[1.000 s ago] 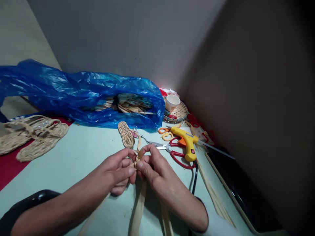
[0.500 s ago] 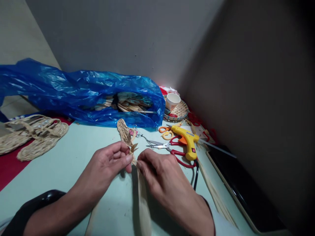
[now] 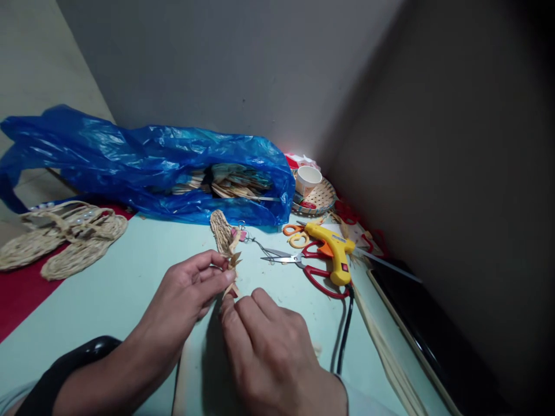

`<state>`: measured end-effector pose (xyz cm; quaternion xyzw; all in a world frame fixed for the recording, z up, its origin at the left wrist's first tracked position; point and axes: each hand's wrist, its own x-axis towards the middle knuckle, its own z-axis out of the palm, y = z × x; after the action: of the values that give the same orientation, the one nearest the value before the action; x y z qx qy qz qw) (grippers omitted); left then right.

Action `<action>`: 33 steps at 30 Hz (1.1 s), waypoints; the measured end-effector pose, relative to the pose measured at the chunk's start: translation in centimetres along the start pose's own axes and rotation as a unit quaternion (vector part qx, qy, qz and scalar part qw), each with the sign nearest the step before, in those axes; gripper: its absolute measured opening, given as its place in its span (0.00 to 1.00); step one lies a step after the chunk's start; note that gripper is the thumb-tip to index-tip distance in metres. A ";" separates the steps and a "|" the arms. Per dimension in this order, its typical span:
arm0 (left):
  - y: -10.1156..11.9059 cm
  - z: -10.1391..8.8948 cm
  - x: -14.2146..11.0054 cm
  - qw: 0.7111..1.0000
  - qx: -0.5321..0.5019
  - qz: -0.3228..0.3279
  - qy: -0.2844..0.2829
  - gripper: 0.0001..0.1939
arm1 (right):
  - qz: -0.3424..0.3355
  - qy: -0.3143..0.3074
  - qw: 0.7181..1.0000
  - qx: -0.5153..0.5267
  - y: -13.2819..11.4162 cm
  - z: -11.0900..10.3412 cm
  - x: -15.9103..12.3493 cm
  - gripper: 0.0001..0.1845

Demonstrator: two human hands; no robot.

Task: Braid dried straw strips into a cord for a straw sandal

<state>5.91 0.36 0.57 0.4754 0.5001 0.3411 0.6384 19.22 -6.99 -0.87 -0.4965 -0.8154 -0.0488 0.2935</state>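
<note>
Between the thumb and fingers of my left hand (image 3: 197, 286) is a small piece of dried plant-fibre braid (image 3: 235, 261) with pointed ends sticking up. My right hand (image 3: 273, 349) is closed just below, its fingertips pinched on the pale strip (image 3: 232, 290) that comes off this piece. Much of the strip is hidden by my right hand. Beyond my left fingertips lies a small woven sole (image 3: 221, 230), which seems to meet the braid; whether they are joined I cannot tell. A pink item (image 3: 238, 234) and dark thread lie beside the sole.
Red-handled scissors (image 3: 318, 277) lie open at right, under a yellow glue gun (image 3: 340, 254). Smaller orange-and-yellow scissors (image 3: 297, 238) are behind. A blue plastic bag (image 3: 173, 144) holds dried strips. Woven sandals (image 3: 84, 245) lie left, a basket (image 3: 323, 199) with a cup (image 3: 309, 178) behind.
My right hand has moved left and toward me, turning its knuckles up over the strip. The long strip hanging down is now mostly covered. My left hand keeps its pinch.
</note>
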 end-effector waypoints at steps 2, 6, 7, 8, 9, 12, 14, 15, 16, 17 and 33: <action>-0.1 0.0 0.1 0.999 -0.033 -0.014 -0.001 0.15 | 0.012 -0.015 1.000 0.014 0.0 -0.3 0.1 0.11; -0.2 0.0 0.5 0.997 -0.066 0.004 -0.031 0.14 | 0.099 -0.006 0.987 0.128 0.5 -1.8 0.6 0.11; -0.2 0.0 0.5 0.997 -0.065 0.009 -0.043 0.14 | 0.139 0.013 0.978 0.158 0.8 -2.0 0.8 0.09; -0.2 0.0 0.6 0.996 -0.064 0.013 -0.057 0.13 | 0.182 0.028 0.964 0.191 1.2 -2.2 0.9 0.07; -0.3 0.0 0.6 0.995 -0.063 0.017 -0.073 0.13 | 0.223 0.026 0.947 0.231 1.6 -2.3 1.1 0.09; -0.4 0.1 0.5 0.991 -0.063 0.034 -0.117 0.14 | 0.278 -0.042 0.885 0.371 2.5 -2.0 1.5 0.12; -0.4 0.2 0.2 0.987 -0.065 0.039 -0.138 0.13 | 0.291 -0.071 0.847 0.440 2.6 -1.8 1.7 0.05; -0.4 0.3 0.0 0.986 -0.066 0.036 -0.149 0.13 | 0.303 -0.081 0.827 0.467 2.6 -1.8 1.8 0.03; -0.3 0.4 -0.2 0.985 -0.065 0.031 -0.158 0.13 | 0.316 -0.092 0.806 0.492 2.5 -1.8 1.9 0.01; -0.3 0.4 -0.4 0.984 -0.064 0.025 -0.164 0.12 | 0.327 -0.102 0.790 0.509 2.4 -1.9 1.9 0.01; 1.0 -0.4 -1.0 0.991 0.039 0.041 -0.124 0.16 | 0.334 -0.021 0.763 0.553 3.0 -2.4 2.3 0.14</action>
<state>5.30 -0.16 1.86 0.5585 0.4102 0.2862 0.6618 22.02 -4.55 1.64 -0.4895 -0.4896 0.5224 0.4978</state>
